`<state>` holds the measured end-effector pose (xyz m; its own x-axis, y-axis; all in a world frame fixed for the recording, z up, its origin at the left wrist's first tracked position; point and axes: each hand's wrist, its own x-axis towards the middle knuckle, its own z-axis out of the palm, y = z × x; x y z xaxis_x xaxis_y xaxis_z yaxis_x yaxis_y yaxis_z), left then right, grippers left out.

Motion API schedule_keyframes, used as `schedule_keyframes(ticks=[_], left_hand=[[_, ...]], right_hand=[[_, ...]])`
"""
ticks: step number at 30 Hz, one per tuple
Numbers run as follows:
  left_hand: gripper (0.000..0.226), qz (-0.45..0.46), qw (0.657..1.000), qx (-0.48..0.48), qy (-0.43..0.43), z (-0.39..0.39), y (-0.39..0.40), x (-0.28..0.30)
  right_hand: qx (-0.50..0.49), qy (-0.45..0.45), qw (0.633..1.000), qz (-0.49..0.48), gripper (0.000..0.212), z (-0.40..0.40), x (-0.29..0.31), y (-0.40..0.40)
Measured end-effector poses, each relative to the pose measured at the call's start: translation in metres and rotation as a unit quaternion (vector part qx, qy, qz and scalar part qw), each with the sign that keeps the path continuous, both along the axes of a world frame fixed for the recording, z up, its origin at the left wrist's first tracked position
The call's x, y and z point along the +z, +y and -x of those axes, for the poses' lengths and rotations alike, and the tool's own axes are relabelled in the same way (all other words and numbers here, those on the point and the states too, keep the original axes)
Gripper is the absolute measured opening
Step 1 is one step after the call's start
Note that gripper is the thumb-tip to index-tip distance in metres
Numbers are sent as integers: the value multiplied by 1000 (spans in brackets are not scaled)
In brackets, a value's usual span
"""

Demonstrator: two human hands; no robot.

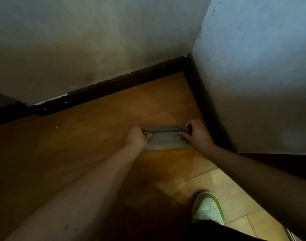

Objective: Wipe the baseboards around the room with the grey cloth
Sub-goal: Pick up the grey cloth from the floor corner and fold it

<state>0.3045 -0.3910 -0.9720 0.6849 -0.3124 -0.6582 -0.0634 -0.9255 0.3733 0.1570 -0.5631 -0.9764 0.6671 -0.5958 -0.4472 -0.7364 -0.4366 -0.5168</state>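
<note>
The grey cloth [166,139] hangs stretched between both hands above the wooden floor, its top edge folded over. My left hand [136,137] pinches the cloth's left end and my right hand [195,132] pinches its right end. A dark brown baseboard [103,88] runs along the foot of the back wall to the corner. A second stretch of baseboard [206,101] follows the right wall, just to the right of my right hand. The cloth touches neither baseboard.
Two pale walls meet in a corner [188,57] at the upper right. A dark object [2,101] stands at the far left against the wall. My green and white shoe [208,208] rests on the floor at the lower right. A small white crumb [56,127] lies on the floor.
</note>
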Motion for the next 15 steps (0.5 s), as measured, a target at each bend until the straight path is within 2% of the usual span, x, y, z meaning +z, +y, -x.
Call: schedule_keyframes(ticks=[6, 8, 10, 11, 15], left_hand=[[23, 153, 987, 30, 48, -13, 30, 37], [25, 202, 977, 19, 59, -29, 43, 65], [27, 249, 967, 10, 53, -50, 54, 101], [28, 273, 961, 5, 51, -60, 60, 123], [31, 330, 942, -47, 28, -94, 85, 217]], right_hand=[[-36, -94, 985, -144, 30, 1, 29, 10], [-10, -97, 978, -185, 41, -10, 51, 15], [66, -63, 972, -215, 59, -28, 82, 21], [118, -46, 967, -221, 59, -38, 101, 25], [299, 16, 940, -165, 34, -84, 192, 43]])
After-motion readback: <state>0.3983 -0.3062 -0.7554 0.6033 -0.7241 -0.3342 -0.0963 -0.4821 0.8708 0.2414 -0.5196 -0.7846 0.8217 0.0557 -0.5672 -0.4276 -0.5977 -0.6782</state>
